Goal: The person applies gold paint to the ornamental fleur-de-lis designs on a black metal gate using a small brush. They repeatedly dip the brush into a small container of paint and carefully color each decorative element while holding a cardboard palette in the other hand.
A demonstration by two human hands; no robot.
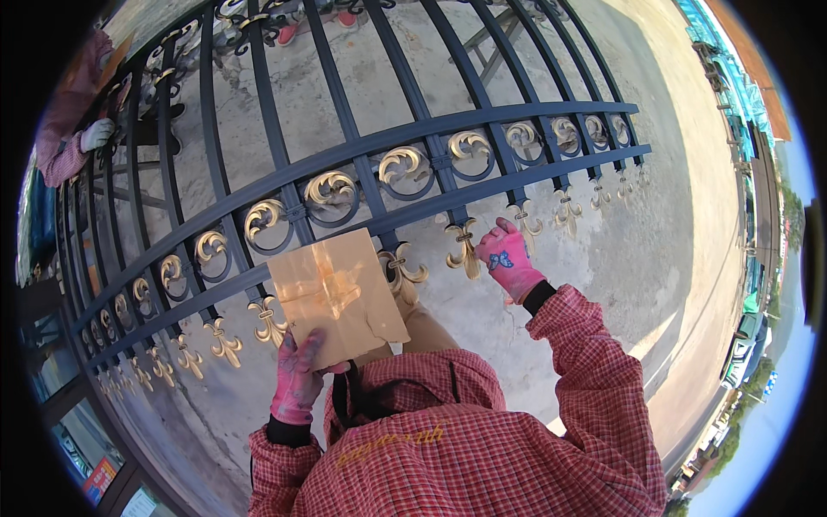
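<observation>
My left hand [299, 376], in a pink glove, grips the lower left edge of a square piece of cardboard [297, 289]. Gold paint is smeared across the middle of the cardboard. My right hand [510, 261], also gloved in pink with a blue butterfly on the back, is closed with the fingers bent together. Whatever it pinches, if anything, is hidden. Just left of that hand is a gold fleur-de-lis finial [463, 249] on a bar end of the dark metal fence panel [379, 213]. The cardboard partly covers the finials beside it.
Gold scrolls [402, 165] line the band between the panel's two rails. At the far left, another person's gloved hand [97, 135] is by the bars. Red shoes [287, 34] show beyond the panel. Concrete ground [603, 284] lies beneath, with parked vehicles [746, 345] along the right.
</observation>
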